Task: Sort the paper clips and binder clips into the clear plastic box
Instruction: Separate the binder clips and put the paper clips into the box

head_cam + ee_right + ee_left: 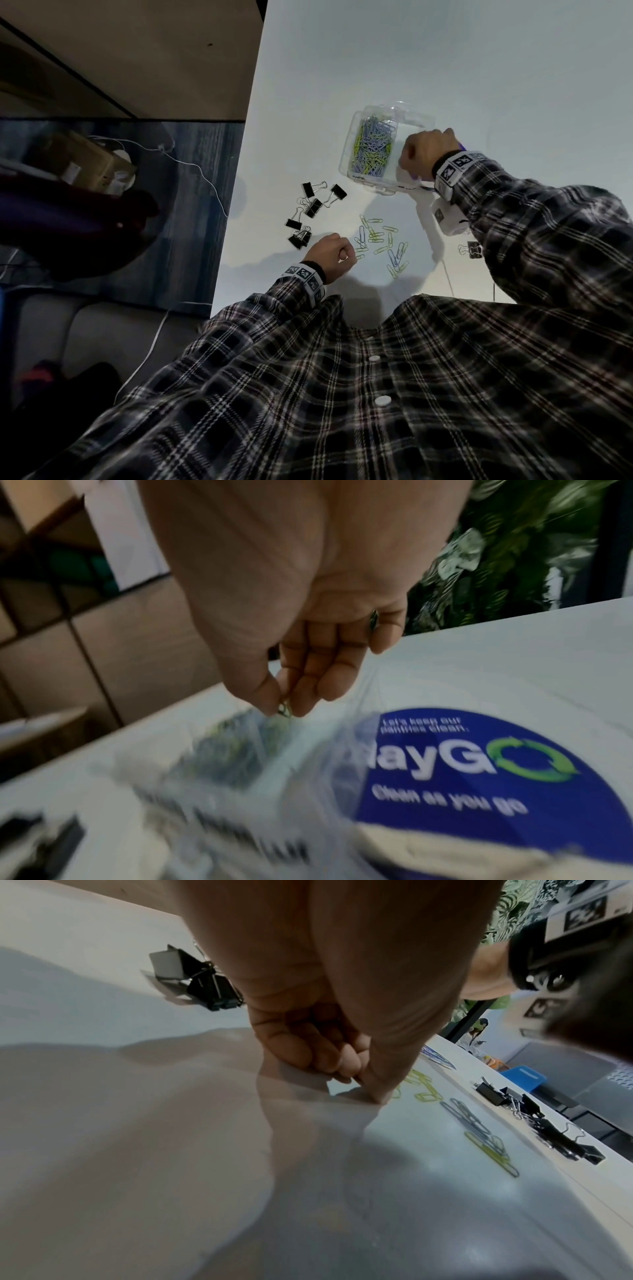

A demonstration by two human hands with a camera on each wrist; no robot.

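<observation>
The left hand (329,253) rests curled on the white table (513,85), thumb and fingertips pressed to the surface beside loose paper clips (380,240). Farther off, the right hand (426,154) pinches a paper clip (284,712) over the clear plastic box (356,137), one compartment full of green and lilac clips. Black binder clips (310,212) lie left.

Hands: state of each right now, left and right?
Left hand: fingers curled, thumb tip on the table; whether it pinches anything cannot be told.
Right hand: pinching a paper clip above the clear plastic box.
</observation>
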